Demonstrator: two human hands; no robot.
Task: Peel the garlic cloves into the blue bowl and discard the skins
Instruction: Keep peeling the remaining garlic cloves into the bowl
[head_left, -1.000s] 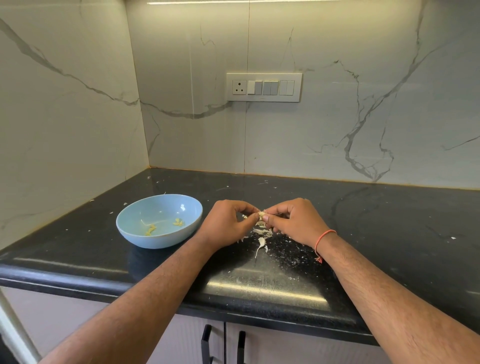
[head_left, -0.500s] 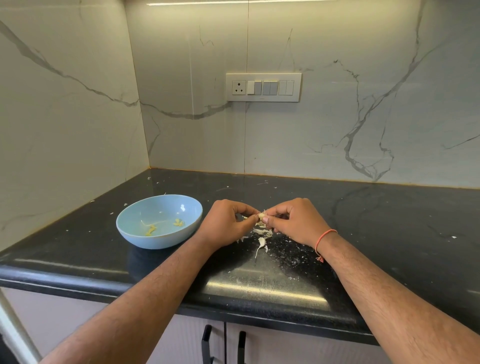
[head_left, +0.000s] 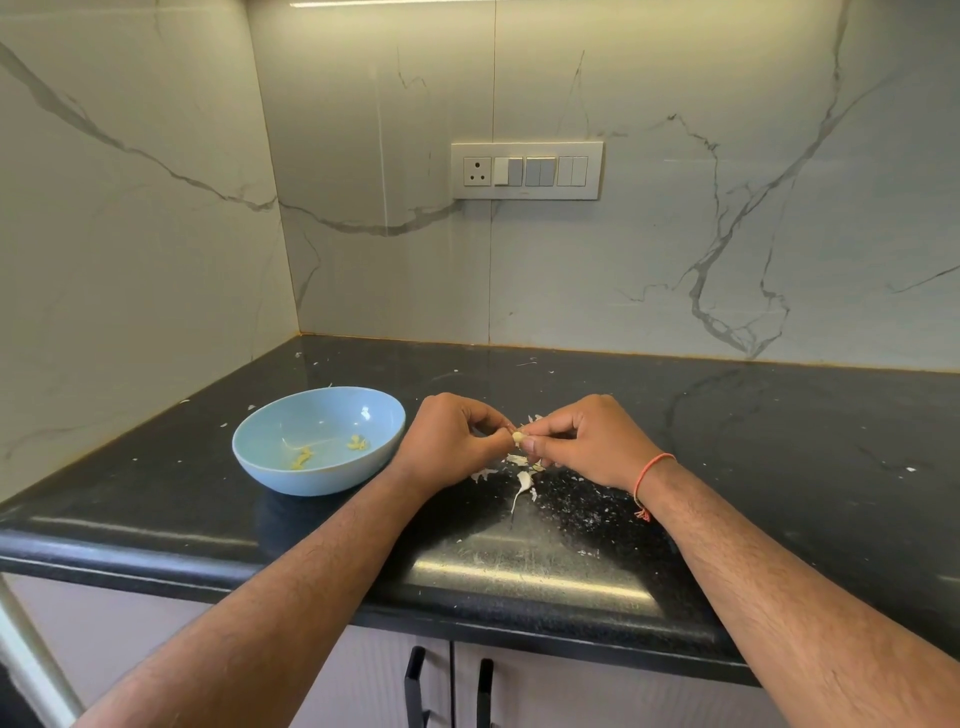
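Observation:
A small pale garlic clove (head_left: 518, 437) is pinched between the fingertips of my left hand (head_left: 449, 441) and my right hand (head_left: 587, 439), just above the black countertop. The blue bowl (head_left: 270, 470) stands left of my left hand, almost touching it, and holds a few yellowish peeled pieces (head_left: 356, 442). Below my hands lie white garlic skins (head_left: 523, 480), one with a long thin tail, and smaller flakes scattered to the right.
The black countertop (head_left: 753, 431) runs to marble walls at the back and left. A switch panel (head_left: 527, 170) sits on the back wall. The counter's rounded front edge is close to me, with cabinet handles (head_left: 415, 686) beneath it.
My hands stay together on the clove with only slight finger movement; bowl and skins have not moved.

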